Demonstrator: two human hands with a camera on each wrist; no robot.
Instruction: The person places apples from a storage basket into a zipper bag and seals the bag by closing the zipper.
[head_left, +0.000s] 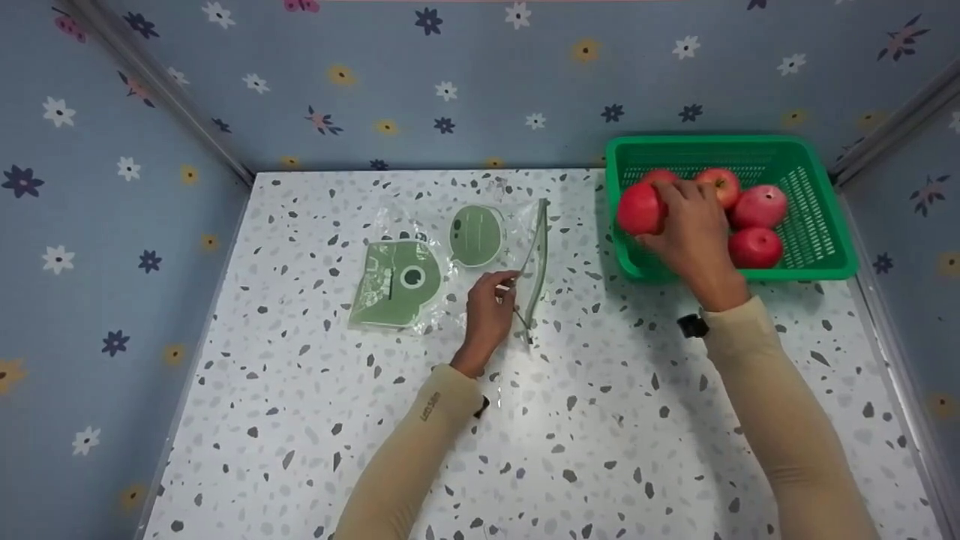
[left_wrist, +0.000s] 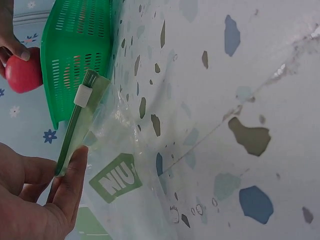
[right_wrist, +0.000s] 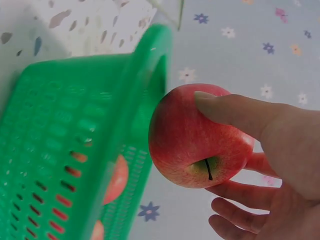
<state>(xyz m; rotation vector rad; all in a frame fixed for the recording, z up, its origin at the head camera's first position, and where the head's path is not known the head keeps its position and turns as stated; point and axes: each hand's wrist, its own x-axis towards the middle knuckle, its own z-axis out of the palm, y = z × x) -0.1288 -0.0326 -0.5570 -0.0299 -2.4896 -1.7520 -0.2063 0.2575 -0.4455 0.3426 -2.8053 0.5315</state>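
Note:
My right hand (head_left: pixel 694 232) grips a red apple (head_left: pixel 641 209) over the left rim of the green basket (head_left: pixel 814 271). In the right wrist view the thumb presses on the apple (right_wrist: pixel 195 140) and its stem shows. Several more apples (head_left: pixel 756 247) lie in the basket. With thumb and fingers my left hand (head_left: pixel 489 311) pinches the green slider-zip edge of a clear plastic bag (head_left: pixel 541 255), holding that edge up. A white slider (left_wrist: pixel 83 96) sits near one end of the zip in the left wrist view. Green printed shapes (head_left: pixel 405 285) mark the bag.
The basket stands at the back right of the speckled white table (head_left: pixel 555 450), close to the flowered blue back wall (head_left: pixel 487 90). Similar walls stand at left and right. Black wrist straps (head_left: pixel 692 325) show at the beige sleeves (head_left: pixel 780 420).

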